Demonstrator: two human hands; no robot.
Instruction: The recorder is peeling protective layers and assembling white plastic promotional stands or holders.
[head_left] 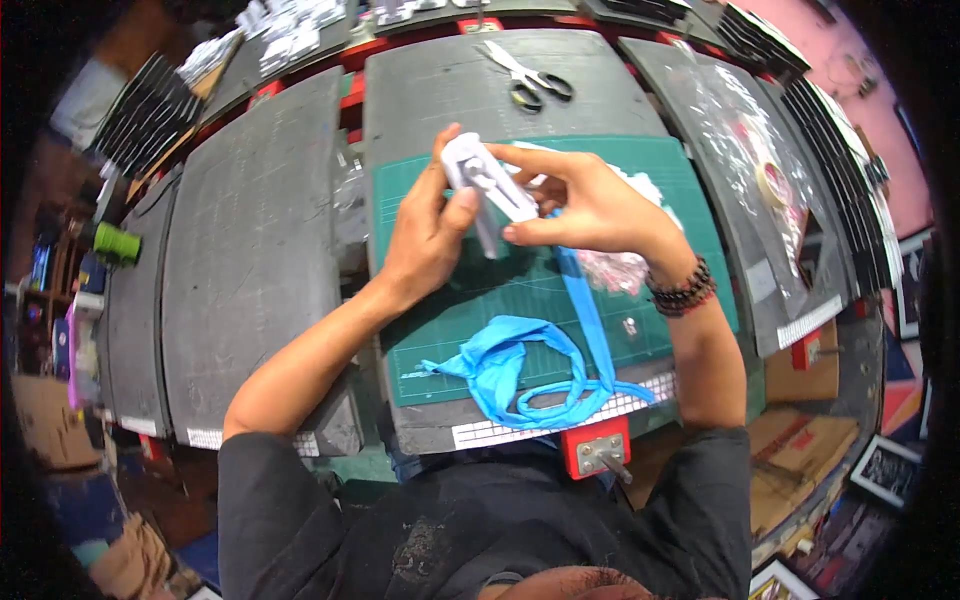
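Note:
Over a green cutting mat point(440, 350), both hands hold a small white box-like piece point(490, 180) with a long recess in its face. My left hand point(425, 230) is closed round its left side, thumb on the near face. At its right end, my right hand point(590, 205) grips with thumb and fingers. A blue cloth strip point(580, 300) runs up from a loose coil on the mat to beneath my right hand; whether it joins the white piece is hidden. Partly behind my right wrist lies a heap of small pink-and-white bits point(612, 272).
Black-handled scissors point(527, 78) lie beyond the mat. On the right board, a tape roll point(772, 185) rests among clear plastic point(735, 130). White pieces point(300, 35) are piled at the far left. A red bracket point(597, 448) juts from the near edge.

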